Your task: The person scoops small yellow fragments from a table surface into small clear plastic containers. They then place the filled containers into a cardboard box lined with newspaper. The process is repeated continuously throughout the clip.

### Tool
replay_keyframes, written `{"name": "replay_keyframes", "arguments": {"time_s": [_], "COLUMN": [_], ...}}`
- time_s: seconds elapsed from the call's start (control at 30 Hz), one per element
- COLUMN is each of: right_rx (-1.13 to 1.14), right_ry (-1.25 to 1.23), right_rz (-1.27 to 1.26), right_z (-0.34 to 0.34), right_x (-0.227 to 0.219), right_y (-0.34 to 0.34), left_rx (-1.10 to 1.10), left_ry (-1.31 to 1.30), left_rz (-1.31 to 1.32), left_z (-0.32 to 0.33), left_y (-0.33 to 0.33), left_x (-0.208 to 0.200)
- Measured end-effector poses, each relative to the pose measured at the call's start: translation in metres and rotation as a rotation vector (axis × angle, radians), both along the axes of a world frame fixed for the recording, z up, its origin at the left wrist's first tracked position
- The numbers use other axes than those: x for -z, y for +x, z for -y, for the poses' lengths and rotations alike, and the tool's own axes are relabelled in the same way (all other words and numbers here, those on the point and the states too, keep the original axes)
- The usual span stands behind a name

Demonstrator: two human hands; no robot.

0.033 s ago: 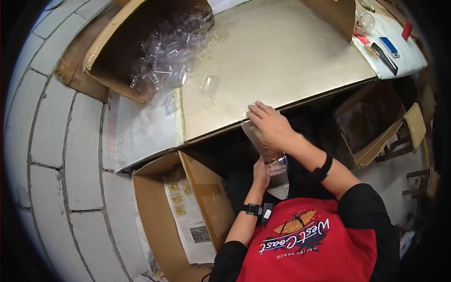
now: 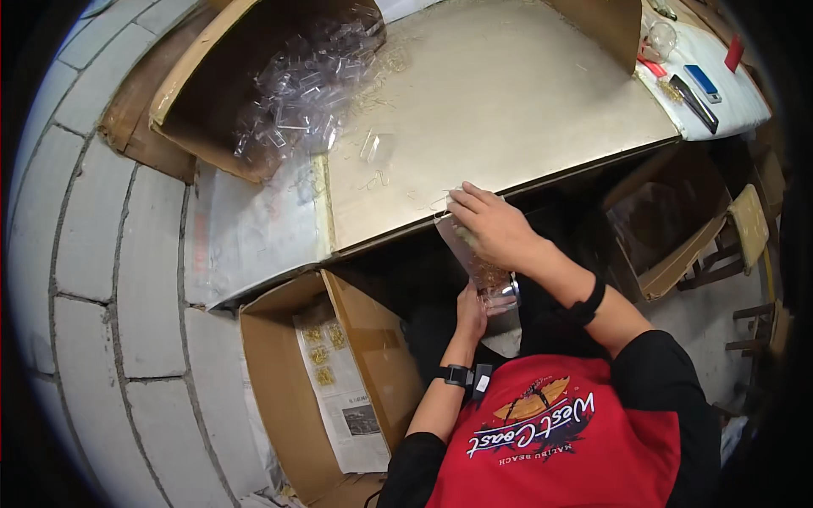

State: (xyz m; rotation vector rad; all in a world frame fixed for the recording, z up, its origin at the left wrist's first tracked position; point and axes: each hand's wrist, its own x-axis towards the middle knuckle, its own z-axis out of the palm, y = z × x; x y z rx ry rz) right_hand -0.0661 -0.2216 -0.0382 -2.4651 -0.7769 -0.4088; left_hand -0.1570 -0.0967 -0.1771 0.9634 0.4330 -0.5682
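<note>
Below the table's front edge, my left hand (image 2: 472, 311) is closed around the lower part of a clear plastic container (image 2: 501, 298). Small gold-coloured pieces (image 2: 489, 275) show inside it, too fine to name. A smooth greyish strip (image 2: 455, 237) slants up from the container toward the table edge. Over this strip lies my right hand (image 2: 495, 227), its fingers stretched out and its thumb hidden. Thin wire-like bits (image 2: 440, 203) stick out beside its fingertips.
The table (image 2: 500, 93) bears a heap of clear plastic boxes (image 2: 309, 80) spilling from a carton (image 2: 203, 102). One loose clear box (image 2: 378, 148) lies nearer. A low carton (image 2: 288, 398) holds gold bundles on newspaper. A blue-topped gadget (image 2: 701, 82) sits far right.
My right hand has shifted very slightly to the right and down. My left hand stays in place around the container.
</note>
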Motion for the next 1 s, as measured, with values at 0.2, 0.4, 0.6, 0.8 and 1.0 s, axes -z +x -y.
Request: {"name": "replay_keyframes", "arguments": {"time_s": [0.2,0.4,0.6,0.8,1.0], "right_rx": [-0.156,-0.15,-0.296,-0.352,-0.25], "right_ry": [0.11,0.249,0.033,0.1,0.414], "right_rz": [-0.132,-0.339,-0.412,-0.433,-0.42], "right_z": [0.042,0.053,0.028,0.025,0.041], "right_x": [0.006,0.037,0.062,0.076,0.045], "right_y": [-0.044,-0.071,-0.091,-0.096,-0.09], "left_rx": [-0.1,-0.128,-0.265,-0.213,-0.107], "left_ry": [-0.072,-0.024,0.017,-0.025,-0.036], "left_rz": [0.034,0.054,0.133,0.094,0.075], "left_z": [0.004,0.002,0.003,-0.008,-0.027], "left_y": [-0.011,-0.011,-0.019,-0.031,-0.036], "left_x": [0.007,0.002,0.013,0.024,-0.018]}}
